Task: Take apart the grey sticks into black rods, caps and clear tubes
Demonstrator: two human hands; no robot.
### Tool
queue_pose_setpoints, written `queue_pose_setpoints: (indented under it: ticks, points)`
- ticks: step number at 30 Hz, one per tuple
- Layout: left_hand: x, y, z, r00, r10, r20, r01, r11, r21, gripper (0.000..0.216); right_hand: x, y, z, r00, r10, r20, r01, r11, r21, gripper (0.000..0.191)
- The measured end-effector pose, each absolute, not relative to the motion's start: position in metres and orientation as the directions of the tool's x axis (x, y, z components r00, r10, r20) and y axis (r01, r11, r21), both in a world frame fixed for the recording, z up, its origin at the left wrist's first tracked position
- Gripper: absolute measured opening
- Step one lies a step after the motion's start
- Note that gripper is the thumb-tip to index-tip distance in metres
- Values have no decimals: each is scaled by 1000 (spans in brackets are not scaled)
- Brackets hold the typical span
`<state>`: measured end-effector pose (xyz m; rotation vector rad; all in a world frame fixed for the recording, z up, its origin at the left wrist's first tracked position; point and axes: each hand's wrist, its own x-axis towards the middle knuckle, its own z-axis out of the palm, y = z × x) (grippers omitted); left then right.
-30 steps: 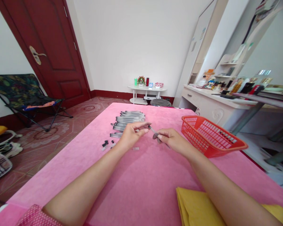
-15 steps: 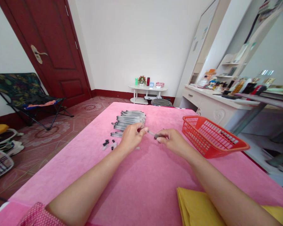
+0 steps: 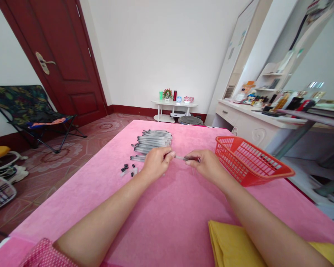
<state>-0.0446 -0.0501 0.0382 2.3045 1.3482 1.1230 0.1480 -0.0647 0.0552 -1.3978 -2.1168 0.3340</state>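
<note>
Between my two hands stretches a slim, clear pen [image 3: 179, 157] with a dark part at its right end. My left hand [image 3: 157, 161] is closed in a pinch on the pen's left end. On the other end, the thumb and fingers of my right hand [image 3: 202, 161] are closed around the dark part. Beyond my left hand lies a pile of clear pens with dark ends [image 3: 153, 140], partly covered by that hand. Several small black caps [image 3: 126, 166] and clear pieces [image 3: 124, 173] lie loose to its left.
A red plastic basket [image 3: 250, 159] stands at the right of the pink-covered table [image 3: 156, 218]. Folded yellow cloth [image 3: 231, 241] lies at the near right, under my right forearm. A dressing table [image 3: 239, 115] with bottles is beyond the basket.
My right hand has risen slightly, and the pen between my hands now lies closer to level. My left hand, the pile and the basket have hardly moved.
</note>
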Motion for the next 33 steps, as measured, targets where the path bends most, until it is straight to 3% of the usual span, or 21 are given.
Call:
queue_pose_setpoints:
  ticks: [4,9,16,21,24,28,33]
  points:
    - [-46,-46,33,242,888,391,561,-457,690,50,149,-66,59,-244,885,397,815,408,-411,15]
    - [-46,-43,31,306,833,460,451,-553,701,32,149,-67,60,-244,895,374,820,396,-414,16]
    - [-45,-41,22,279,905,322,384,-412,826,50,147,-68,62,-286,845,452,833,452,-318,13]
    - [-45,-44,27,279,841,463,397,-540,742,24,150,-67,59,-254,871,422,829,420,-369,15]
    - [-44,-47,28,331,826,456,432,-562,705,24,150,-67,59,-282,867,411,818,441,-370,15]
    - [-42,-50,28,347,881,322,366,-443,818,44,147,-69,63,-348,813,468,824,502,-260,12]
    - [-37,-50,27,430,903,21,150,-95,984,54,145,-72,66,-391,730,561,856,512,-69,7]
